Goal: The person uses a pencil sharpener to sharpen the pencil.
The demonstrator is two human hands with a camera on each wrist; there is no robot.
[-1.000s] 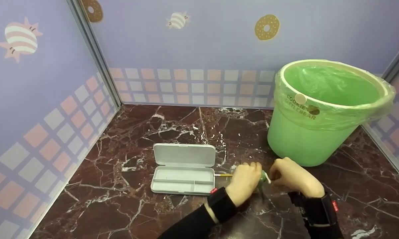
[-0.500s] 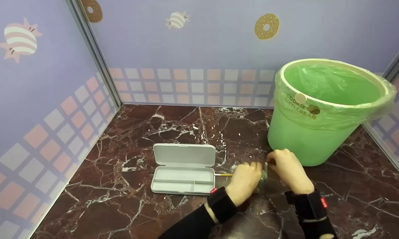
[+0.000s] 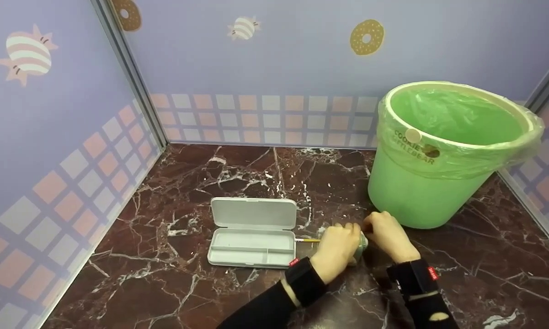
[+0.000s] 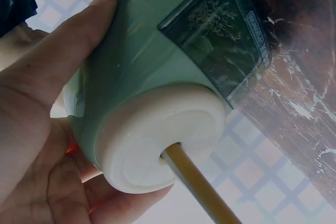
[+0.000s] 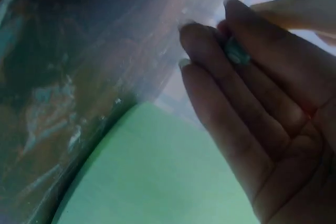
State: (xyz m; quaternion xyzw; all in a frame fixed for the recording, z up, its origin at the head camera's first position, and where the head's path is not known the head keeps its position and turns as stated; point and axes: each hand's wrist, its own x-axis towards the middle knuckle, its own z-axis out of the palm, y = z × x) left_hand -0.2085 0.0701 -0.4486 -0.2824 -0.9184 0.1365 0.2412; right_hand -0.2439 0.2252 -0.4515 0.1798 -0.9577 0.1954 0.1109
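Observation:
A green pencil sharpener (image 4: 142, 56) with a pale round front fills the left wrist view. My left hand (image 3: 336, 249) grips its body, thumb on one side and fingers round the other. Out of the front hole sticks a yellow pencil (image 4: 199, 187), whose white end points toward the pencil case (image 3: 237, 240) in the head view. At the sharpener's other end, my right hand (image 3: 390, 235) pinches the crank's small green knob (image 5: 237, 52); its fingers hide most of the crank. The white pencil case lies with its lid raised, its compartments visible.
A green bin (image 3: 420, 196) with a clear liner stands behind my right hand, close to it. Patterned wall panels (image 3: 265, 64) enclose the dark marble tabletop (image 3: 178, 283) at the back and sides.
My right hand has gone round with the crank, rising, then dropping slightly and moving left. The left hand, sharpener, pencil and case stay in place.

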